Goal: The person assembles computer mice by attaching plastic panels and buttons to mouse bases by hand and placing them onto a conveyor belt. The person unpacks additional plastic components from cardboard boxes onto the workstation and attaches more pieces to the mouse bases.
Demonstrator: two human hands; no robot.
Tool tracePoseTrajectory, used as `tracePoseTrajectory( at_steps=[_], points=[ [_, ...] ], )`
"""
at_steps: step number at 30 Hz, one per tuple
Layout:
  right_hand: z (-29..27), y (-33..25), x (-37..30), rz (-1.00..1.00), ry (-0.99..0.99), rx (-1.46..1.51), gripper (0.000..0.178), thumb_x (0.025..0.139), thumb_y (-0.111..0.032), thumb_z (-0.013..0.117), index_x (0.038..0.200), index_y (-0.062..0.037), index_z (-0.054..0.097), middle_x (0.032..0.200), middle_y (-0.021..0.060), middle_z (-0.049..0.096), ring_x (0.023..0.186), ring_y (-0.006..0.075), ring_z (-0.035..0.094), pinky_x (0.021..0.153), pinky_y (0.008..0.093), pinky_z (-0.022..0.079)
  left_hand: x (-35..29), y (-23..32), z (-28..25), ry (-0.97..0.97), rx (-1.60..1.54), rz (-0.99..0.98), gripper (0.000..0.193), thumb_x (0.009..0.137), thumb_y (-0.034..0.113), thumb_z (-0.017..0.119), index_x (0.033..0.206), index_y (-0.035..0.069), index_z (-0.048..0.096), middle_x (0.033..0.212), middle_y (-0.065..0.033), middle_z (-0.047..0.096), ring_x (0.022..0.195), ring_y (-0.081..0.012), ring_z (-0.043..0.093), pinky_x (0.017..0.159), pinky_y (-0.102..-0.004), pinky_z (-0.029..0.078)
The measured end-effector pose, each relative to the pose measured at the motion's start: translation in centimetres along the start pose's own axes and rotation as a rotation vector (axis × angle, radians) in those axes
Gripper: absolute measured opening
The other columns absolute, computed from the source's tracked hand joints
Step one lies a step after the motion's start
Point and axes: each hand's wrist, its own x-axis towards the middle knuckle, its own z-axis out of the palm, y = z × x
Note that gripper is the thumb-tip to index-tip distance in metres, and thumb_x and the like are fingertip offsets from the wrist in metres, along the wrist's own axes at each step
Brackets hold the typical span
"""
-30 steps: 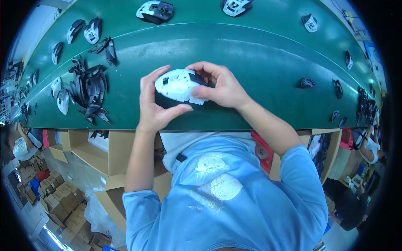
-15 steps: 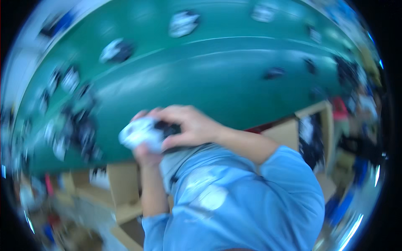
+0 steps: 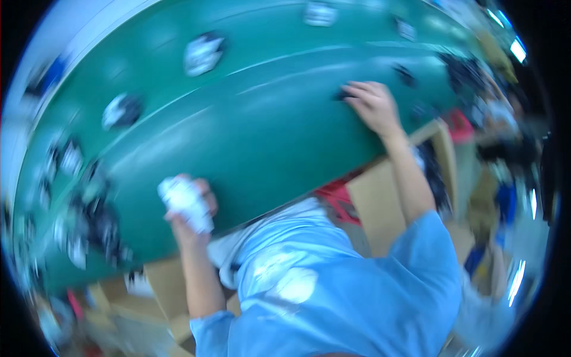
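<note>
My left hand (image 3: 191, 208) is closed round a white, soft-looking bundle (image 3: 185, 201) above the near edge of the green table (image 3: 256, 137). Blur hides what kind of thing the bundle is. With the arm stretched out to the right, my right hand (image 3: 373, 106) has its fingertips on a small dark item (image 3: 342, 94) lying on the tabletop. The fingers cover most of that item.
Black and white bundles (image 3: 95, 220) lie piled at the left. More bundles (image 3: 204, 53) are spread along the far strip. Cardboard boxes (image 3: 375, 199) stand against the near edge, one holding dark items. Beyond the right end, other people (image 3: 496, 113) are blurred.
My right hand has left the white bundle and reached out right to the small dark item. My left hand still holds the bundle. The whole view has shifted.
</note>
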Motion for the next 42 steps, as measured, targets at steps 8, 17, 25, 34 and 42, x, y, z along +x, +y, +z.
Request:
tracePoseTrajectory(
  at_steps=[8, 17, 25, 34, 42],
  points=[
    [2.6, -15.3, 8.4, -0.162, 0.136, 0.362, 0.024, 0.087, -0.011, 0.074, 0.111, -0.0114, 0.076, 0.115, 0.0120, 0.070, 0.103, 0.0294, 0.063, 0.092, 0.0402, 0.049, -6.2, 0.9, -2.1, 0.101, -0.015, 0.133, 0.083, 0.086, 0.081, 0.053, 0.127, 0.009, 0.046, 0.096, -0.0114, 0.060, 0.060, -0.0189, 0.058, 0.048, -0.0294, 0.045],
    [14.3, -44.6, 22.2, -0.742, -0.277, 0.475, 0.042, 0.087, -0.025, 0.073, 0.127, -0.0180, 0.068, 0.130, 0.0107, 0.062, 0.114, 0.0314, 0.058, 0.094, 0.0430, 0.054, -13.3, 1.2, -4.6, 0.287, -0.074, 0.267, 0.081, 0.088, 0.078, 0.055, 0.129, 0.009, 0.046, 0.096, -0.0117, 0.059, 0.063, -0.0199, 0.059, 0.053, -0.0293, 0.048],
    [14.3, -41.7, 20.4, -0.801, -0.300, 0.509, 0.026, 0.090, -0.015, 0.069, 0.115, -0.0076, 0.066, 0.097, 0.0111, 0.069, 0.097, 0.0313, 0.066, 0.080, 0.0420, 0.056, -12.8, 2.1, -5.5, 0.482, -0.157, 0.431, 0.077, 0.073, 0.052, 0.089, 0.122, 0.009, 0.048, 0.097, -0.0117, 0.062, 0.072, -0.0233, 0.065, 0.057, -0.0307, 0.054],
    [5.7, -37.6, 5.6, -0.124, -0.452, 1.670, 0.020, 0.091, -0.002, 0.071, 0.111, -0.0033, 0.072, 0.112, 0.0091, 0.070, 0.107, 0.0171, 0.066, 0.090, 0.0320, 0.053, -4.5, 3.4, -2.2, 0.380, -0.138, 0.710, 0.084, 0.071, 0.042, 0.093, 0.134, 0.007, 0.051, 0.116, -0.0069, 0.060, 0.108, -0.0218, 0.063, 0.095, -0.0368, 0.055],
    [6.8, -33.8, 4.7, -0.060, -0.396, 1.671, 0.028, 0.087, -0.009, 0.079, 0.114, -0.0027, 0.074, 0.107, 0.0111, 0.074, 0.094, 0.0187, 0.071, 0.084, 0.0321, 0.057, -5.0, 2.7, -0.3, 0.347, 0.072, 0.580, 0.072, 0.076, 0.036, 0.089, 0.132, 0.008, 0.053, 0.118, -0.0113, 0.065, 0.110, -0.0223, 0.064, 0.094, -0.0395, 0.057]
  ],
)
